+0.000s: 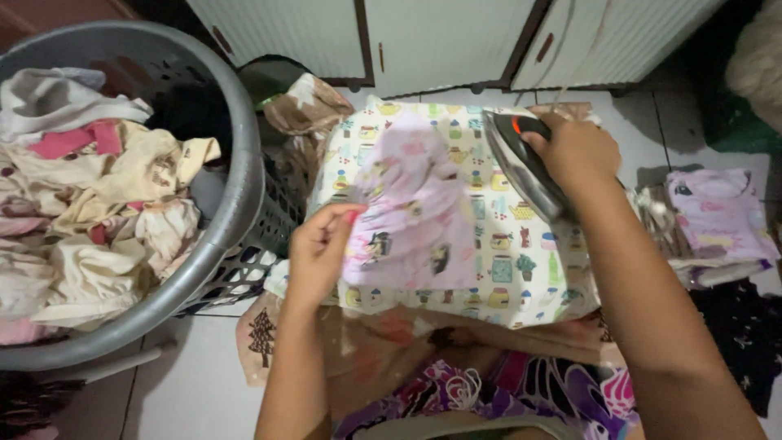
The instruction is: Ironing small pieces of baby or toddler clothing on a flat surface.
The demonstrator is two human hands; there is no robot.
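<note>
Ironing a small pink garment on a padded cloth on the floor.
Head view: left hand (319,248) fingers pinch the edge of the pink printed garment (415,208), spread on the jar-patterned cloth (521,269); right hand (580,151) fingers wrapped tight around the electric iron (521,163) handle, iron tilted at garment's right. Step: smoothing before pressing; next likely needs fabric flat. White tile floor (195,391), grey laundry basket (236,187) left, folded clothes (721,224) right, cabinets behind.

Glossy metal-soled iron (525,163), soft matt cloth garment (415,212), grey plastic basket (236,187).
</note>
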